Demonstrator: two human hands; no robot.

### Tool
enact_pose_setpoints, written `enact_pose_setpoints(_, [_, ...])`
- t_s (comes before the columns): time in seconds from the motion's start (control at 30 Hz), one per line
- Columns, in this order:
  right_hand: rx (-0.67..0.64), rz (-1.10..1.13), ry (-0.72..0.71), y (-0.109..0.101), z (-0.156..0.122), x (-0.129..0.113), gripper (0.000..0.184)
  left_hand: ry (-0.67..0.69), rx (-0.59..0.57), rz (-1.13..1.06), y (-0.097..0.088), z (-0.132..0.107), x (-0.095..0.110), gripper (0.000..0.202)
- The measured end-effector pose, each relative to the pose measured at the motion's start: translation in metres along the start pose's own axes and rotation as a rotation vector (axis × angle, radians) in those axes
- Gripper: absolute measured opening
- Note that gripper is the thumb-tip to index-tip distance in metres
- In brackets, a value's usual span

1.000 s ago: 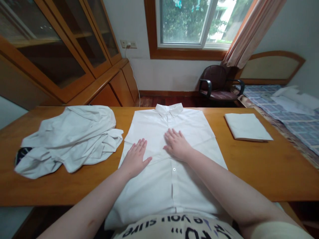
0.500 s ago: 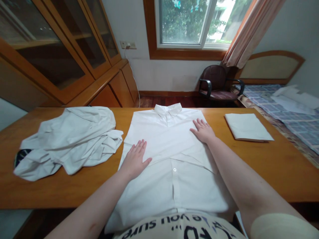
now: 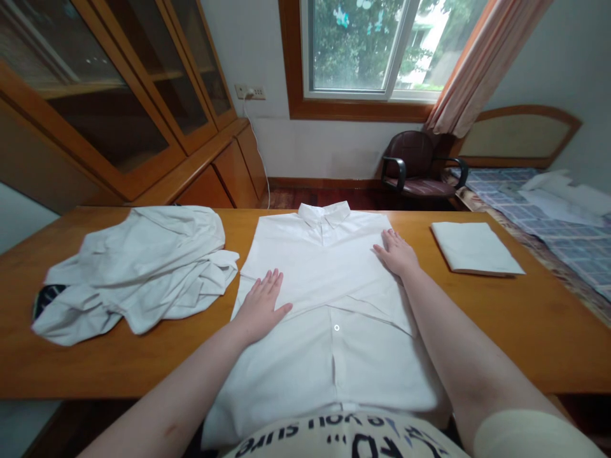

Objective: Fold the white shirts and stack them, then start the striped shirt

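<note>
A white button-up shirt [image 3: 324, 267] lies spread on the wooden table, its collar toward the far edge and its hem hanging over the near edge against me. The sleeves are folded across its front, above the visible button. My left hand [image 3: 262, 305] rests flat on the left side of the shirt, fingers spread. On the right side, near the shoulder edge, my right hand [image 3: 396, 252] lies flat with its fingers apart. Neither hand grips the cloth.
Left of the shirt lies a crumpled white garment [image 3: 147, 267] on the wooden table [image 3: 515, 337]. A neatly folded white cloth item [image 3: 475, 248] sits at the right. Beyond the table stand a wooden cabinet [image 3: 191, 165], an armchair [image 3: 415, 162] and a bed [image 3: 548, 210].
My right hand has slid slightly outward, toward the shirt's right edge. My left hand stays at about the same spot on the cloth. The view has tilted a little.
</note>
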State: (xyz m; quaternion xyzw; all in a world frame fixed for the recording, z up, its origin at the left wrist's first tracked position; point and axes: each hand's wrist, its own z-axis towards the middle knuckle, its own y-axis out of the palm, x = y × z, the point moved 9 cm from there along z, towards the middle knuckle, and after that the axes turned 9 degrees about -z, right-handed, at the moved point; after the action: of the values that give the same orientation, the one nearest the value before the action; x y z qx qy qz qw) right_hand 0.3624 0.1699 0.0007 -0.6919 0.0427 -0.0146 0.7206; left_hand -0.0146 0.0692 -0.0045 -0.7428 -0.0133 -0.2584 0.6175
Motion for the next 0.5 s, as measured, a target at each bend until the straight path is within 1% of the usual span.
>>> enact_pose_setpoints(0.07, [0.050, 0.057, 0.022, -0.003, -0.001, 0.004, 0.072, -0.059, -0.056, -0.134, -0.008, 0.009, -0.006, 0.071])
enact_pose_setpoints(0.1, [0.075, 0.085, 0.031, -0.005, -0.002, 0.005, 0.071, -0.103, -0.054, -0.210, -0.016, 0.015, -0.010, 0.067])
enact_pose_setpoints(0.13, [0.101, 0.115, 0.041, -0.007, -0.002, 0.007, 0.069, -0.155, -0.022, -0.282, -0.028, 0.024, -0.017, 0.062])
enact_pose_setpoints(0.17, [0.130, 0.150, 0.050, -0.009, -0.003, 0.009, 0.067, -0.207, 0.049, -0.340, -0.042, 0.033, -0.025, 0.057])
enact_pose_setpoints(0.23, [0.201, 0.236, 0.066, -0.015, -0.006, 0.014, 0.062, -0.265, 0.230, -0.387, -0.071, 0.052, -0.042, 0.050])
enact_pose_setpoints(0.27, [0.240, 0.288, 0.078, -0.018, -0.007, 0.017, 0.060, -0.292, 0.314, -0.395, -0.082, 0.061, -0.053, 0.048])
enact_pose_setpoints(0.3, [0.280, 0.344, 0.097, -0.021, -0.009, 0.022, 0.057, -0.330, 0.381, -0.404, -0.088, 0.068, -0.065, 0.046])
enact_pose_setpoints(0.33, [0.318, 0.401, 0.129, -0.023, -0.011, 0.028, 0.055, -0.361, 0.442, -0.413, -0.092, 0.074, -0.076, 0.045])
enact_pose_setpoints(0.4, [0.374, 0.499, 0.226, -0.025, -0.015, 0.042, 0.050, -0.376, 0.554, -0.385, -0.093, 0.080, -0.095, 0.045])
enact_pose_setpoints(0.43, [0.393, 0.533, 0.286, -0.025, -0.017, 0.050, 0.047, -0.363, 0.589, -0.343, -0.092, 0.081, -0.100, 0.046])
enact_pose_setpoints(0.5, [0.412, 0.562, 0.409, -0.024, -0.021, 0.063, 0.041, -0.331, 0.599, -0.246, -0.086, 0.082, -0.105, 0.049])
